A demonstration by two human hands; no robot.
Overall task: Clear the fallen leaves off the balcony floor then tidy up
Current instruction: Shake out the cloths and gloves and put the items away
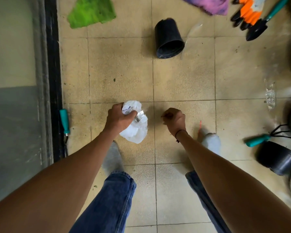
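The bag (135, 125), white and crumpled, hangs low over the floor (183, 78), its neck bunched in the left hand (119, 117), which grasps it from above. Its long axis runs down and toward the feet. The right hand (174, 119) hovers just beside it, fingers curled; it may pinch a small scrap, but I cannot tell. Any drop goes leftward into the bag. A pot (169, 38) lies tipped beyond.

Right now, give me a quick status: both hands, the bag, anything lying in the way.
Left hand grips crumpled white plastic bag. Right hand curled, contents unclear. Tipped black plastic pot lies ahead on tiled floor.
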